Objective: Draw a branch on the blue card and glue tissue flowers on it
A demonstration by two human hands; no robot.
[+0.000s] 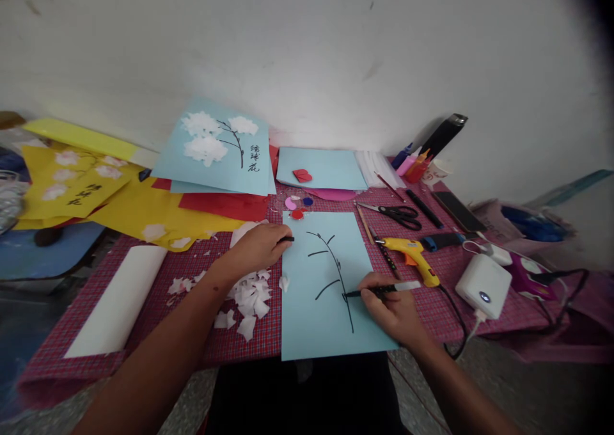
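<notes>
- Head view: the right hand (391, 308) grips a black marker (355, 293), fingers closed, tip at the inked branch (339, 270)
- The left hand (261, 246) pinches a small black cap (288, 238)
- Blue sheet (311, 336) lies between both hands
- Branch-drawing seems underway; the next stroke calls for steadiness

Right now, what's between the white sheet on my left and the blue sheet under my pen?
The head view shows loose paper scraps, mostly white, on the checked tablecloth, with your left forearm across that stretch.
</notes>
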